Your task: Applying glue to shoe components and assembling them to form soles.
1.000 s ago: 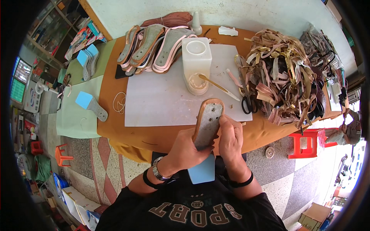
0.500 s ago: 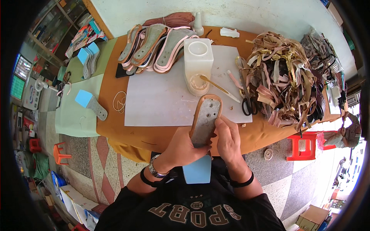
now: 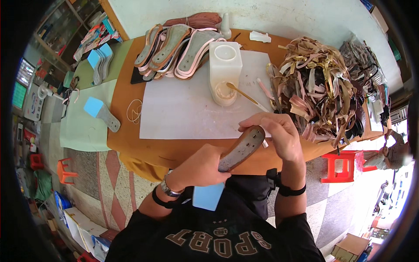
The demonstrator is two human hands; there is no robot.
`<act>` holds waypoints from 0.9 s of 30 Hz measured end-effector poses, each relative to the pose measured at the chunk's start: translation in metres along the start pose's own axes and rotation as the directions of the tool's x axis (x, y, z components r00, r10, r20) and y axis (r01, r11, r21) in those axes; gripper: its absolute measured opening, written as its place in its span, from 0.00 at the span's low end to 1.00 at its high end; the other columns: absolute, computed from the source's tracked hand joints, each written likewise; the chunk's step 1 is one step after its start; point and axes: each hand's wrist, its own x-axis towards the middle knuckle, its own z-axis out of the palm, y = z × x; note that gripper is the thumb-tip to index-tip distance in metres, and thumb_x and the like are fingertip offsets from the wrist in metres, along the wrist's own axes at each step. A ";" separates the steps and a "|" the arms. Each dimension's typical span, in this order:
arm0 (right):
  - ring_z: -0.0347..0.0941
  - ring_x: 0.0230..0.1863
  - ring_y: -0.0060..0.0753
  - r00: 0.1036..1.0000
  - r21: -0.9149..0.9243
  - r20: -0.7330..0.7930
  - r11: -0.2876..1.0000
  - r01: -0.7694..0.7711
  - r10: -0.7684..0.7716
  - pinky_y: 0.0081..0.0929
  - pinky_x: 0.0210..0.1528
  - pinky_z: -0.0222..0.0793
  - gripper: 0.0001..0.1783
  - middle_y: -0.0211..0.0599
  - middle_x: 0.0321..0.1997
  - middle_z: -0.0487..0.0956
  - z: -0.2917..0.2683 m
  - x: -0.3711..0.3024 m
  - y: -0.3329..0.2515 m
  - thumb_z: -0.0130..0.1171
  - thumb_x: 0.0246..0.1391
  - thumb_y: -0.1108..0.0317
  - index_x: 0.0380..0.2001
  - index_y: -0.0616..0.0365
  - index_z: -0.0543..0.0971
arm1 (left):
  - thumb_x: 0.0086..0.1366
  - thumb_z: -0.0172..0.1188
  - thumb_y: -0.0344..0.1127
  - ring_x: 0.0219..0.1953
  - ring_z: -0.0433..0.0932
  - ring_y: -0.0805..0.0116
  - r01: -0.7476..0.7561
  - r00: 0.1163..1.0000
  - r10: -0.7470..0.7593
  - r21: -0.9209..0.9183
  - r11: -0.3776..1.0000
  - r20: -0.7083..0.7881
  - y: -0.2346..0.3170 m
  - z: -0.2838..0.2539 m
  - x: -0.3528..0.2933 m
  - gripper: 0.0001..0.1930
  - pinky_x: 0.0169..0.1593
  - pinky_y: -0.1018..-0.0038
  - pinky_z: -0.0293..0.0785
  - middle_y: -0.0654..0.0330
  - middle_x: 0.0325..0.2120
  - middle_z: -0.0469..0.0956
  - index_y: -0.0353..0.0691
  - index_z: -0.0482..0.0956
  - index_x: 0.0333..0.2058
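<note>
My left hand (image 3: 201,165) is closed around the middle of a grey insole board (image 3: 241,150) with a brown rim and small holes near its toe end. The board's light blue heel part (image 3: 208,196) sticks out below that hand, close to my shirt. At the toe end, my right hand (image 3: 281,133) curls its fingers over the rim; its thumb is hard to make out. Beyond my hands stands a whitish plastic container (image 3: 225,65) with a cut-open front. A brush (image 3: 244,95) with a yellowish handle rests across its opening.
Stacked insoles (image 3: 170,50) with pink and brown edging lie at the back left. A heap of material strips (image 3: 321,87) fills the right side, beside partly hidden scissors (image 3: 276,89). White sheeting (image 3: 174,113) covers the table's middle. Another blue-heeled insole (image 3: 102,114) lies on the left. Red stool (image 3: 340,168) at right.
My right hand has moved up from the board's side to its toe end, fingers now over the rim. The board has tilted to the right, its heel part swinging left.
</note>
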 end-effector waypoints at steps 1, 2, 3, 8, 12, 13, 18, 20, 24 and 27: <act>0.82 0.42 0.30 0.996 -0.125 0.064 0.991 -0.047 0.055 0.28 0.48 0.76 0.21 0.44 0.40 0.89 -0.004 0.000 -0.007 0.51 0.68 0.64 0.43 0.71 0.88 | 0.55 0.75 0.29 0.32 0.87 0.51 0.049 0.998 -0.048 -0.026 0.998 0.042 0.000 -0.003 0.000 0.16 0.42 0.63 0.81 0.47 0.27 0.85 0.30 0.83 0.40; 0.83 0.39 0.28 0.986 -0.250 0.117 0.965 -0.084 0.117 0.27 0.48 0.78 0.15 0.40 0.38 0.90 -0.006 0.000 -0.011 0.56 0.68 0.69 0.42 0.69 0.88 | 0.55 0.75 0.29 0.32 0.87 0.51 0.048 0.998 -0.046 -0.028 0.998 0.044 -0.001 -0.006 -0.001 0.16 0.42 0.63 0.81 0.47 0.27 0.85 0.30 0.83 0.40; 0.84 0.36 0.24 0.989 -0.265 0.105 0.962 -0.072 0.103 0.25 0.45 0.78 0.10 0.38 0.34 0.90 -0.008 0.002 -0.007 0.61 0.61 0.75 0.39 0.67 0.89 | 0.55 0.75 0.29 0.32 0.88 0.52 0.003 0.998 -0.006 0.043 0.999 0.068 -0.002 -0.008 -0.001 0.16 0.42 0.64 0.82 0.47 0.27 0.86 0.30 0.82 0.40; 0.84 0.36 0.22 0.980 -0.381 0.142 0.921 -0.079 0.143 0.24 0.45 0.78 0.09 0.38 0.34 0.90 -0.016 0.002 -0.004 0.63 0.59 0.74 0.37 0.66 0.90 | 0.55 0.73 0.27 0.31 0.90 0.58 -0.039 0.989 0.014 0.167 0.985 0.150 0.002 -0.013 0.001 0.15 0.41 0.68 0.84 0.47 0.29 0.87 0.29 0.82 0.41; 0.82 0.35 0.19 0.981 -0.369 0.147 0.927 -0.067 0.130 0.22 0.42 0.77 0.07 0.37 0.32 0.89 -0.015 0.002 0.002 0.67 0.56 0.75 0.36 0.65 0.90 | 0.56 0.72 0.26 0.31 0.90 0.60 0.107 0.966 -0.107 0.014 0.994 0.234 0.004 -0.014 0.001 0.14 0.41 0.69 0.84 0.48 0.30 0.88 0.28 0.82 0.41; 0.82 0.35 0.19 0.980 -0.368 0.149 0.927 -0.070 0.133 0.22 0.42 0.77 0.07 0.37 0.32 0.89 -0.011 0.002 0.002 0.67 0.56 0.75 0.36 0.65 0.90 | 0.56 0.71 0.26 0.30 0.90 0.60 0.122 0.962 -0.114 -0.018 0.992 0.248 0.005 -0.015 0.001 0.14 0.41 0.69 0.84 0.48 0.30 0.88 0.28 0.82 0.42; 0.78 0.31 0.18 0.970 -0.331 0.135 0.932 -0.148 0.203 0.21 0.36 0.71 0.05 0.32 0.29 0.87 0.000 -0.002 0.007 0.69 0.54 0.80 0.35 0.65 0.90 | 0.56 0.72 0.27 0.33 0.90 0.60 0.121 0.956 -0.111 -0.020 0.992 0.272 0.002 -0.016 0.006 0.16 0.42 0.68 0.84 0.50 0.30 0.87 0.28 0.82 0.43; 0.77 0.31 0.18 0.966 -0.337 0.144 0.929 -0.154 0.213 0.21 0.35 0.71 0.05 0.31 0.29 0.86 0.001 -0.002 0.008 0.69 0.54 0.80 0.34 0.65 0.90 | 0.56 0.72 0.28 0.34 0.90 0.60 0.072 0.963 -0.078 0.033 0.997 0.259 0.001 -0.017 0.007 0.17 0.43 0.67 0.84 0.50 0.29 0.87 0.28 0.81 0.43; 0.77 0.30 0.20 0.973 -0.314 0.101 0.935 -0.165 0.206 0.22 0.43 0.75 0.04 0.31 0.26 0.84 0.004 -0.003 0.007 0.68 0.52 0.80 0.32 0.65 0.88 | 0.55 0.73 0.28 0.40 0.89 0.60 0.097 0.959 -0.095 0.004 0.995 0.269 0.000 -0.019 0.010 0.28 0.48 0.66 0.83 0.48 0.39 0.86 0.29 0.77 0.55; 0.77 0.31 0.17 0.991 -0.303 0.114 0.953 -0.030 0.067 0.25 0.44 0.77 0.03 0.31 0.27 0.86 0.000 -0.006 0.013 0.68 0.53 0.78 0.32 0.63 0.88 | 0.56 0.74 0.29 0.46 0.87 0.59 -0.016 0.975 0.054 -0.173 0.985 0.217 -0.013 -0.015 0.009 0.35 0.51 0.66 0.82 0.47 0.50 0.84 0.31 0.72 0.63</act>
